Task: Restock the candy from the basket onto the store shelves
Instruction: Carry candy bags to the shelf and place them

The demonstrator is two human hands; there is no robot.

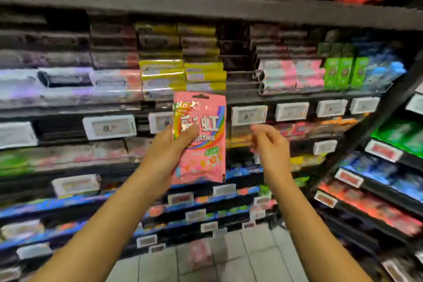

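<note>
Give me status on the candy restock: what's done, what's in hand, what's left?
Done: cannot confirm. The shelves look well stocked, but the frame is blurred and nothing shows which packs were just added.
In hand: the left hand grips one pink Skittles pouch, upright in front of the shelf rows, not yet placed. The right hand is beside it, fingers loosely curled, holding nothing.
Left: shelving this pouch. The basket is out of view, so the remaining stock is unknown.

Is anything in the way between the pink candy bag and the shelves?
Nothing visible stands between. The left hand holds the pink candy bag upright before the shelves; the right hand hovers beside it, apart.
</note>
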